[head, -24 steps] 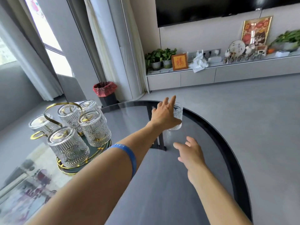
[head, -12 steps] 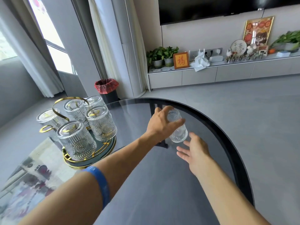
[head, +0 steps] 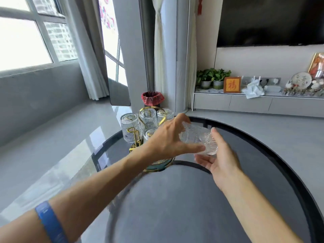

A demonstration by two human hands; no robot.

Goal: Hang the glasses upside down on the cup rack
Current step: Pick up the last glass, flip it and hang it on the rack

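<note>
A clear ribbed glass (head: 199, 139) lies tilted on its side in the air above the round glass table (head: 263, 155). My left hand (head: 168, 139) grips it from the left, thumb below and fingers over its top. My right hand (head: 217, 155) cups its thick base from the right and below. Just behind my left hand stands the gold cup rack (head: 138, 142) on its dark round base, with several ribbed glasses (head: 129, 128) hung upside down on it. My left hand hides the rack's near right side.
A red-lined waste bin (head: 152, 98) stands on the floor behind the rack. A low grey cabinet (head: 245, 104) along the far wall carries potted plants, a framed picture and ornaments. A TV hangs above it. The table's dark rim curves around at right.
My left hand lifted the glass off the table, carried it left toward the rack and tipped it sideways. My right hand came up to its base. The view swung left.
</note>
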